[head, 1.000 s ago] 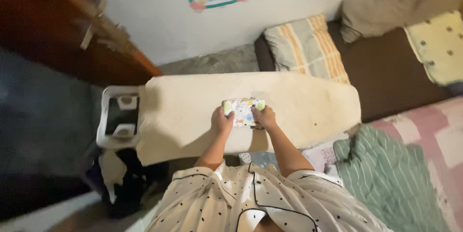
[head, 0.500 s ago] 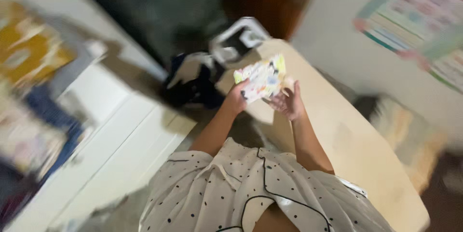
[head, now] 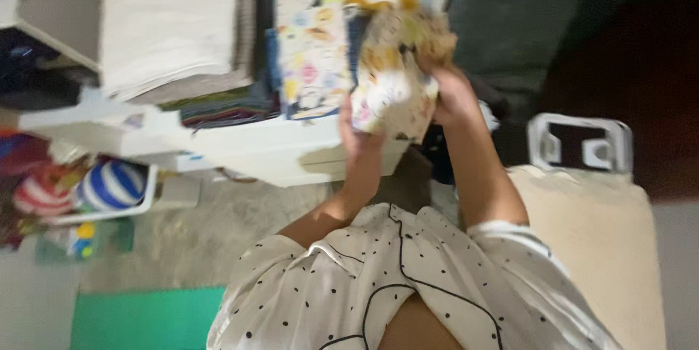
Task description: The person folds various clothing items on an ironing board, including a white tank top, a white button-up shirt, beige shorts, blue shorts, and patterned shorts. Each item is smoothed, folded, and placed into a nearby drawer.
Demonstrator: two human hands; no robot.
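A small folded patterned cloth (head: 397,73), white with orange and yellow prints, is gripped by both hands. My left hand (head: 358,139) holds its lower left edge. My right hand (head: 451,92) clasps its right side. The cloth is raised in front of a white shelf unit (head: 255,150) that carries stacks of folded fabrics (head: 313,44). The picture is blurred by motion.
The cream ironing board (head: 590,248) lies at the right with its white iron rest (head: 582,142) at the far end. A white bin holding a striped ball (head: 109,186) and toys sits at the left. A green mat (head: 145,317) covers the floor at bottom left.
I have turned left, away from the ironing board, and carried the folded cloth from the board over to the shelf of stacked fabrics.
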